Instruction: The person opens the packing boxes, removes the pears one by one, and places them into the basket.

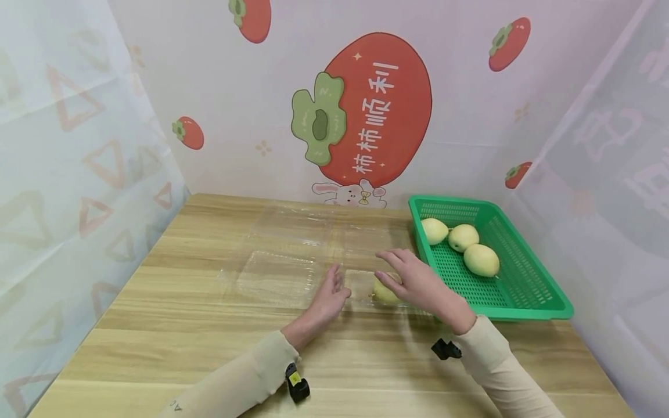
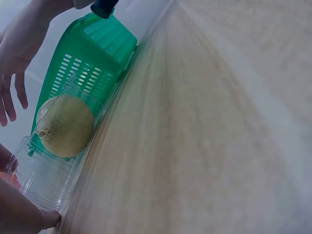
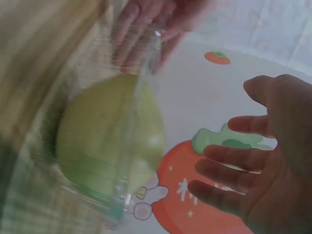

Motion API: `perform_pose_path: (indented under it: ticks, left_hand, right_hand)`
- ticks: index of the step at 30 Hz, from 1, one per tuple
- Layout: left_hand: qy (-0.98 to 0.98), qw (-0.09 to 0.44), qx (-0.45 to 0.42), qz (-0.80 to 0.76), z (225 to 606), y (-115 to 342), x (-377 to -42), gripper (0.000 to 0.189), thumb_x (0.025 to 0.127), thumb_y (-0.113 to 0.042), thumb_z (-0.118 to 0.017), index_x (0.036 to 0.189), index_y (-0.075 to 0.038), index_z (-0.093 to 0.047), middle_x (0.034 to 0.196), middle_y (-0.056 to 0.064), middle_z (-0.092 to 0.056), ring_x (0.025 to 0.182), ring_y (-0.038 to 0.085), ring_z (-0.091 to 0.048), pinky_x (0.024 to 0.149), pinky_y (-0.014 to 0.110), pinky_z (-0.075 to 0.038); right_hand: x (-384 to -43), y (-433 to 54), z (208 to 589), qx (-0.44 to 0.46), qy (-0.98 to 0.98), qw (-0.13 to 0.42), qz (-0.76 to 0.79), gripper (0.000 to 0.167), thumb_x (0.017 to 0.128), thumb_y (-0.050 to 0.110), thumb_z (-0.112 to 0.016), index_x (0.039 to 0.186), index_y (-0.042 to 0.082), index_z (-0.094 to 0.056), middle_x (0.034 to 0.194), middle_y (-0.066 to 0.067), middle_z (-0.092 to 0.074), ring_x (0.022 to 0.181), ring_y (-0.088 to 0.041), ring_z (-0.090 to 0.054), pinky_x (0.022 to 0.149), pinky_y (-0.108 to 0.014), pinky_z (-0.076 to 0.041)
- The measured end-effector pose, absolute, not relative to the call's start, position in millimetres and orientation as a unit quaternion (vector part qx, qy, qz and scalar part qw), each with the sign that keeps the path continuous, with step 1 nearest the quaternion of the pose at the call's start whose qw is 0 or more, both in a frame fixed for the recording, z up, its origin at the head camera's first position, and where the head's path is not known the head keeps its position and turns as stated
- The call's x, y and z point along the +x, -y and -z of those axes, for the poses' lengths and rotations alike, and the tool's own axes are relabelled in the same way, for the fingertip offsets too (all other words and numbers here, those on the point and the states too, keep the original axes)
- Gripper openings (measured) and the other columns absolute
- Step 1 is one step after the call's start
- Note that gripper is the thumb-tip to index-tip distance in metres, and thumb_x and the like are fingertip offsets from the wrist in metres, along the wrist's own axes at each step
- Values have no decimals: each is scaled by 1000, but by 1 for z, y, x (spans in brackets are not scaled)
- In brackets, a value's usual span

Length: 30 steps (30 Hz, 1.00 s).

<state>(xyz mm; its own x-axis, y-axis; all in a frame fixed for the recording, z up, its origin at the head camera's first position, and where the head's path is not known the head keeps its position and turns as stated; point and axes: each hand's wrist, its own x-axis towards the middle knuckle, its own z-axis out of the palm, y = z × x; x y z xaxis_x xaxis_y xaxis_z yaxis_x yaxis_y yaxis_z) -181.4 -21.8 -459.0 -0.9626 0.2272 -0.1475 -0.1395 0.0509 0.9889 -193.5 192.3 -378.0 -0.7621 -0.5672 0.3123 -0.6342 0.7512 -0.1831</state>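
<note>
A yellow-green pear [image 1: 385, 290] lies in a clear plastic clamshell box [image 1: 360, 284] on the table. The left hand [image 1: 328, 297] is at the box's left end, its fingers extended. In the left wrist view its thumb [image 2: 48, 219] lies by the box's bottom edge; whether it presses there I cannot tell. Above the pear and its box, the right hand [image 1: 418, 284] hovers with fingers spread and nothing in them. The right wrist view shows a gap between this hand [image 3: 273, 165] and the boxed pear [image 3: 109, 139]. The box's lid [image 1: 373, 238] leans back behind it.
A green basket [image 1: 522, 273] with three pears [image 1: 481, 260] stands at the right. Another clear clamshell box [image 1: 279, 276], larger and opened out, lies left of the left hand. A printed cloth backdrop [image 1: 235, 168] borders the wooden table [image 1: 172, 331].
</note>
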Motion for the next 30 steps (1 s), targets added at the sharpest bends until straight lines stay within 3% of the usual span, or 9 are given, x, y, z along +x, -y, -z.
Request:
perform_pose_path:
  ticks: [9,16,30]
  left_hand:
    - [-716,138,28,-683,458,22,-181,79,93,-7,-50,158,-11,-5,163,21,-16,150,39,-17,123,55,-15]
    - [-713,141,28,-686,456,22,-180,79,93,-6,-50,158,-10,-5,163,22,-16,151,40,-15,123,55,-15]
    - [-716,135,31,-685,456,21,-181,79,92,-6,-50,158,-8,-6,162,23,-16,150,39,-17,124,53,-14]
  right_hand:
    - [-193,-187,405,338,928,105,-114,45,100,38,-55,133,8,-58,132,-14,-60,124,-31,-55,104,-49,-49]
    - [-196,-185,419,340,930,108,-86,48,99,42,-55,133,8,-58,131,-16,-60,120,-33,-55,93,-54,-54]
    - [-207,-177,428,256,962,29,-87,57,102,54,-38,130,10,-62,136,-16,-58,127,-37,-52,99,-57,-50]
